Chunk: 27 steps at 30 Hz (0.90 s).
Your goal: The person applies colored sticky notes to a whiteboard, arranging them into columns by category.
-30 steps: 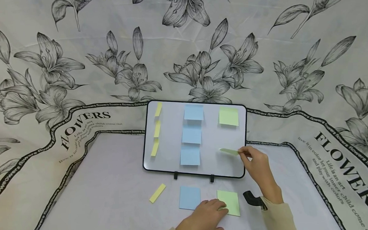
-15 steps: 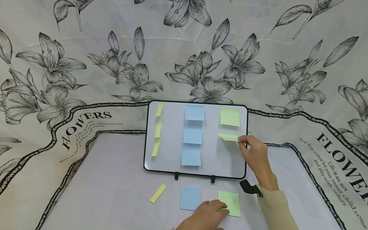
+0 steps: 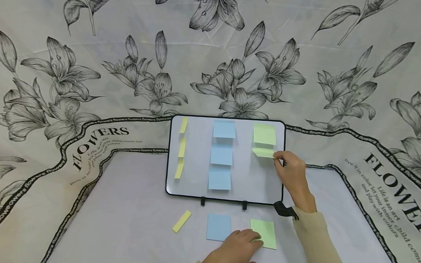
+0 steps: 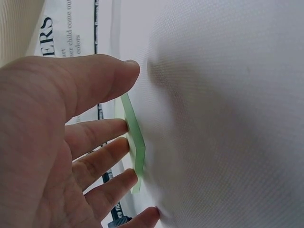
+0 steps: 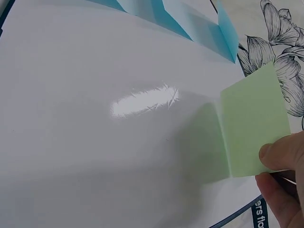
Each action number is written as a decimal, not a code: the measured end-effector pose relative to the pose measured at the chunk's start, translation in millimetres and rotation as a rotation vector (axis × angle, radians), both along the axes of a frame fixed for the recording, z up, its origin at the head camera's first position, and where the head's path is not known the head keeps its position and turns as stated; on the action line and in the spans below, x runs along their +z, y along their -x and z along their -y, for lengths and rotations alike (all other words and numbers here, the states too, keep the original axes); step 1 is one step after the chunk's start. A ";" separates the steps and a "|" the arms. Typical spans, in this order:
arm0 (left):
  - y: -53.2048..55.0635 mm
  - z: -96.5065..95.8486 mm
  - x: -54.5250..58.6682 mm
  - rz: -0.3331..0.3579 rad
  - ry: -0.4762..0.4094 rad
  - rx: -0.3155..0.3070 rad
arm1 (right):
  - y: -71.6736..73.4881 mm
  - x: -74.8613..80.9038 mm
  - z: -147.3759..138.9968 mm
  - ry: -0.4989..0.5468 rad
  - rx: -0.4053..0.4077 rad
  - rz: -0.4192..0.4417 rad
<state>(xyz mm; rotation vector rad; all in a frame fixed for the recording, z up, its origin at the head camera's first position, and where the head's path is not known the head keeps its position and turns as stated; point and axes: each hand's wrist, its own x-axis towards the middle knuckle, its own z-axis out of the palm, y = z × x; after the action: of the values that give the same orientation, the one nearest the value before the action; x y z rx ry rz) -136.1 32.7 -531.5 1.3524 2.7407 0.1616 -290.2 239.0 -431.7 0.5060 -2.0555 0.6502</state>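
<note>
My right hand (image 3: pixel 293 173) pinches the lower right corner of a green sticky note (image 5: pixel 254 123) between thumb and fingers. That note is close against the right side of the whiteboard (image 3: pixel 247 180), tilted out from it, just below another green sticky note (image 3: pixel 264 134). My left hand (image 3: pixel 233 248) rests with its fingertips on the green sticky note pad (image 3: pixel 265 235) lying on the table. In the left wrist view the fingers are loosely extended along the edge of the pad (image 4: pixel 135 137), with the thumb apart.
Blue sticky notes (image 3: pixel 221 154) form a column mid-board, and narrow yellow notes (image 3: pixel 182 148) another at left. Before the board lie a blue pad (image 3: pixel 218 226) and a yellow strip pad (image 3: pixel 181 221). Black feet (image 3: pixel 203 201) support the board. A black strap-like piece (image 3: pixel 283 210) is at the right wrist.
My right hand has moved up the board with the green sticky note, bringing it beneath the upper green one. The left hand has stayed on the green pad.
</note>
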 end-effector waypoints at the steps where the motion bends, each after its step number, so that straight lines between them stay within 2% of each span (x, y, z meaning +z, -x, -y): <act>1: -0.2 0.2 0.3 -0.001 -0.001 -0.001 | 0.7 -0.2 -0.1 0.002 -0.001 -0.001; 16: -0.4 0.7 0.4 -0.002 0.001 -0.001 | 6.3 -8.4 0.5 -0.009 0.009 0.018; 22: 0.8 -0.4 -1.3 0.024 0.005 0.006 | 4.3 -14.6 0.8 -0.020 0.008 0.062; 27: 0.9 -0.3 -1.4 0.021 0.010 0.005 | 2.5 -22.2 -0.1 -0.056 0.026 0.094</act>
<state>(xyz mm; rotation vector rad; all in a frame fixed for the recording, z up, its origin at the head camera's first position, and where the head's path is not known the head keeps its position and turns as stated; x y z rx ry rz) -137.1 33.0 -533.0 1.3337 2.7242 0.1613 -292.7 239.1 -453.9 0.5445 -2.1635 0.6440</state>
